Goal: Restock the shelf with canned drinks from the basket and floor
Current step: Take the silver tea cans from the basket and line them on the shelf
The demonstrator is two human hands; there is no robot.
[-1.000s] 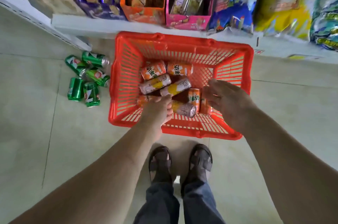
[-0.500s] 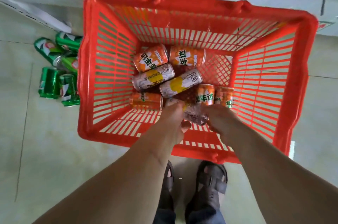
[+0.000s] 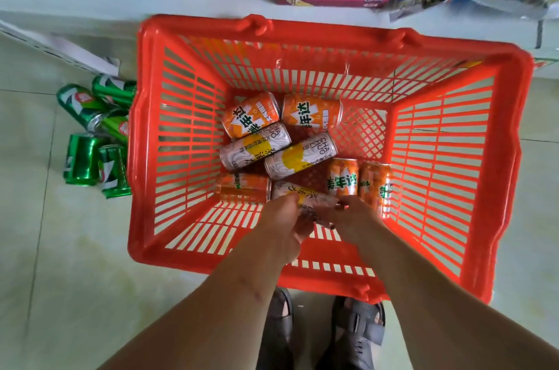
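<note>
fingers of both hands (left [image 3: 284, 220], right [image 3: 348, 215]) grip one silver can [image 3: 302, 192] — lying sideways, long axis left-right.

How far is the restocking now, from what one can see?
Nothing looks shelved yet. Both hands, left and right, grip one silver can in the basket. Seven more cans lie in it: five orange, two silver. Green cans still lie on the floor beside it.

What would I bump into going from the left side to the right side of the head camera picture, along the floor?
green cans → basket's left wall → silver and yellow cans → upright orange cans → basket's right wall
</note>
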